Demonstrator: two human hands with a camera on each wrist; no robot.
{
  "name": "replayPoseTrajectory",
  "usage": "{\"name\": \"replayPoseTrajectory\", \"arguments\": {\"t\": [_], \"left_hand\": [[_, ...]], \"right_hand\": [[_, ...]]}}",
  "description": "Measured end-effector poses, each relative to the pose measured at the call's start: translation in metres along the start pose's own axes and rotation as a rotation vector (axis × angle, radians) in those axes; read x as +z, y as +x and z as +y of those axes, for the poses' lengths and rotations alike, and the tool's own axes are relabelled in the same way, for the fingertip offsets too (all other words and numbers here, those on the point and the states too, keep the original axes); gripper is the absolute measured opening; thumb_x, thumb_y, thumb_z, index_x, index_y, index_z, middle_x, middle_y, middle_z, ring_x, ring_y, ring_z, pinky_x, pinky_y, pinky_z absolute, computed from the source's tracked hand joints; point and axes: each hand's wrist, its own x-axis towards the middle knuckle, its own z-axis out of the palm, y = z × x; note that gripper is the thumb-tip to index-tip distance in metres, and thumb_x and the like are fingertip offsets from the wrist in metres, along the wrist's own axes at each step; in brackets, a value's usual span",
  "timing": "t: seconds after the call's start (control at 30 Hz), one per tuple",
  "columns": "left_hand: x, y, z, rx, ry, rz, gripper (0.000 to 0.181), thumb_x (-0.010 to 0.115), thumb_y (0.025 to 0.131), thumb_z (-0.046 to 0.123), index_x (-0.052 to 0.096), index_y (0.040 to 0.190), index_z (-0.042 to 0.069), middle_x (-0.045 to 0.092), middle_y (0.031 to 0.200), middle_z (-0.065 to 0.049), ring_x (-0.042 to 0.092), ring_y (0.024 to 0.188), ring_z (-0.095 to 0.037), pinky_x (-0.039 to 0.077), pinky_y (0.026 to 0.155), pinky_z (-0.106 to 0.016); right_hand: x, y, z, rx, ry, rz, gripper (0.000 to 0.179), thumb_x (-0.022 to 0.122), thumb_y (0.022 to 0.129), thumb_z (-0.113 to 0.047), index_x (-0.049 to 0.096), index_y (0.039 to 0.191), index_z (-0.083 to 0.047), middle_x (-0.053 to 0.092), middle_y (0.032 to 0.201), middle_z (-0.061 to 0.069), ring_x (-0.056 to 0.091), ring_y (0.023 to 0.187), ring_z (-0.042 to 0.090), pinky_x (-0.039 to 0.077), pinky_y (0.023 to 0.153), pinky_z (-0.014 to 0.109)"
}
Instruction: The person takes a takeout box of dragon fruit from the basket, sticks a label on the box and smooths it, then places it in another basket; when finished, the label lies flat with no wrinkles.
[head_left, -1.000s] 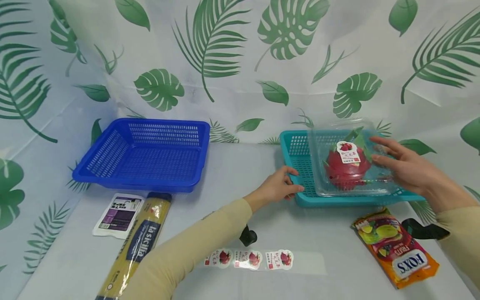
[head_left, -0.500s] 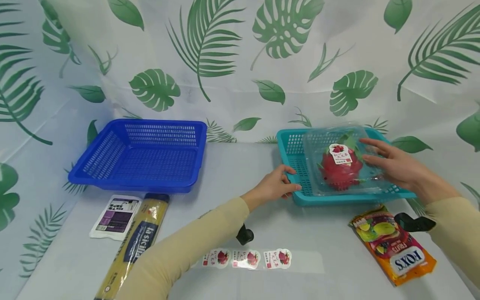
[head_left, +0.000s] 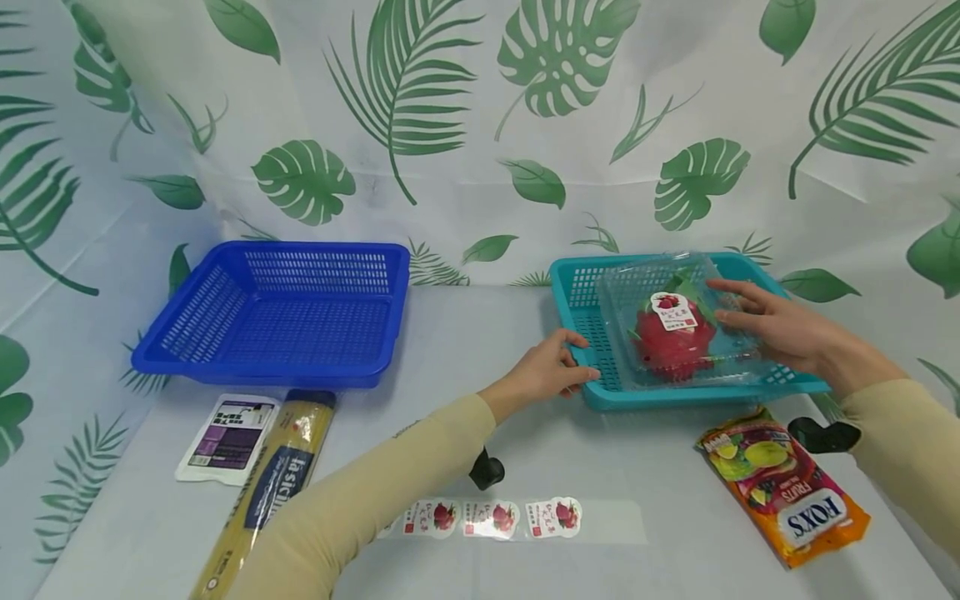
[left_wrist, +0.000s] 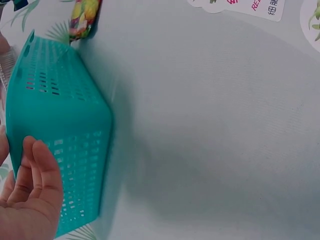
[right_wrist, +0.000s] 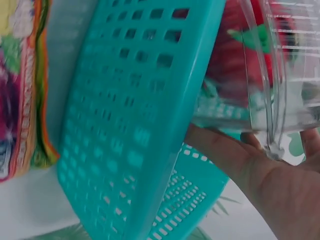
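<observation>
In the head view, my left hand (head_left: 551,364) grips the left rim of a teal basket (head_left: 600,400) near its front corner. The left wrist view has curled fingers (left_wrist: 47,170) against the outside of the basket wall. A clear plastic clamshell box (head_left: 727,354) with a red dragon fruit (head_left: 671,350) inside sits tilted within the basket. On its lid is a white sticker (head_left: 673,311). My right hand (head_left: 787,329) holds the right end of this box. Up close, the right thumb (right_wrist: 220,147) lies between the basket's rim and the box, other fingers partly hidden behind it.
A blue basket (head_left: 300,333) stands at the left. In front of it lie a white-and-purple packet (head_left: 227,437) and a spaghetti pack (head_left: 277,483). Dragon fruit stickers (head_left: 491,518) line a clear strip at front centre. A Fox's candy bag (head_left: 783,492) lies at right.
My right hand has lowered the box deeper into the teal basket, moving slightly left. The left hand keeps its grip on the rim. The head view has shifted a little.
</observation>
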Motion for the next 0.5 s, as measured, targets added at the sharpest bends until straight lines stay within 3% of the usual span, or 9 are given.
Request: {"name": "replayPoseTrajectory", "arguments": {"t": [0.17, 0.5], "left_hand": [[0.000, 0.000, 0.000, 0.001, -0.001, -0.001, 0.045, 0.067, 0.094, 0.022, 0.047, 0.133, 0.011, 0.061, 0.082, -0.006, 0.065, 0.090, -0.034, 0.056, 0.077, -0.040], [0.000, 0.000, -0.001, -0.001, 0.003, -0.010, 0.045, 0.067, 0.094, 0.022, 0.047, 0.133, 0.011, 0.061, 0.083, -0.006, 0.065, 0.091, -0.035, 0.056, 0.079, -0.041]], "right_hand": [[-0.003, 0.001, -0.002, 0.040, -0.089, -0.001, 0.073, 0.045, 0.104, -0.037, 0.000, 0.158, -0.020, -0.013, 0.153, 0.037, 0.008, 0.132, 0.062, 0.021, 0.099, 0.076], [-0.002, 0.011, 0.001, 0.062, -0.187, -0.032, 0.072, 0.047, 0.104, -0.034, 0.004, 0.157, -0.010, 0.010, 0.149, 0.039, 0.021, 0.132, 0.058, 0.028, 0.104, 0.066]]}}
